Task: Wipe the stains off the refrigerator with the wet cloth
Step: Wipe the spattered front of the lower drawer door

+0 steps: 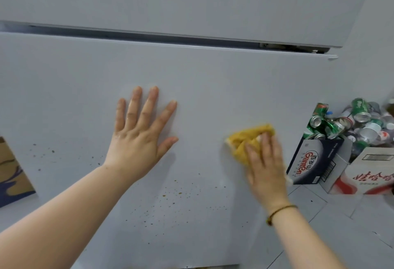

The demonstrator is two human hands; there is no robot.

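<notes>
Wiping mid-door: your right hand point(264, 166) presses the wet cloth point(245, 138) flat on the refrigerator point(213, 81), left hand point(138, 138) splayed beside. Stains point(174, 194) speckle below both hands; mostly undone.

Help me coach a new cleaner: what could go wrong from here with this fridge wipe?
1. The yellow cloth lies above the brown specks, and more dot the door beyond the left hand; either patch may get missed.
2. The right hand presses the cloth flat-handed, no grip, so it may slip out.
3. The left hand lies flat on the door and could leave prints.
</notes>
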